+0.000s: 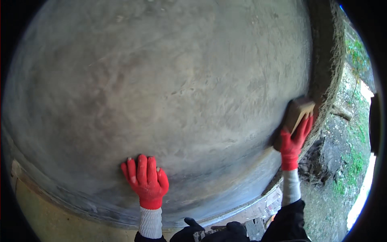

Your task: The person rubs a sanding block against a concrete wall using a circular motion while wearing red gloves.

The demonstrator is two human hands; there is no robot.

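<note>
A smooth grey cement wall [169,92] fills most of the head view, its surface mottled with darker patches and small scuffs. My left hand [147,181], in a red-coated glove with a pale knit cuff, lies flat on the lower part of this wall with its fingers spread, holding nothing. At the wall's right side, my right hand [295,141], gloved alike, grips a brown block-like hand float [299,112]. The float is pressed against the cement near the corner, slightly blurred. Part of its grip is hidden by my fingers.
A rough, ragged cement edge [336,60] runs down the right side of the wall. Beyond it are sloping ground with green plants [354,165] and a short piece of wood [342,112]. A tan ledge [44,209] curves along the lower left. My dark shoes show at the bottom.
</note>
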